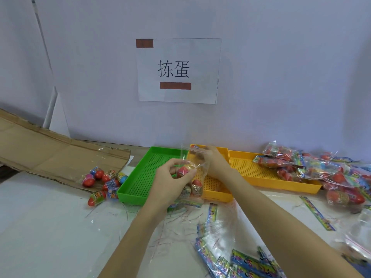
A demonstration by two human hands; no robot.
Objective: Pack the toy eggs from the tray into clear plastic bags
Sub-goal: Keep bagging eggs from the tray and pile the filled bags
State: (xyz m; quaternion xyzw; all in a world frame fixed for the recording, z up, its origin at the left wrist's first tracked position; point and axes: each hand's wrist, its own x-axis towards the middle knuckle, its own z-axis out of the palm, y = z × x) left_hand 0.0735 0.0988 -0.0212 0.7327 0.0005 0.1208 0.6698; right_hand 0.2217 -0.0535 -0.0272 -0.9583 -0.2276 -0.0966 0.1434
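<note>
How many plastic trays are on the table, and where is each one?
3. The green tray is left of the hands. One yellow tray touches its right side, partly hidden behind the hands. A second yellow tray lies farther right, with filled bags in it.

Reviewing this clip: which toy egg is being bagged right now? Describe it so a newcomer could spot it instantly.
Start at the green tray below the wall sign. At its right edge, the left hand holds a red toy egg at the mouth of a clear plastic bag gripped by the right hand. It is the only egg lifted in fingers.
</note>
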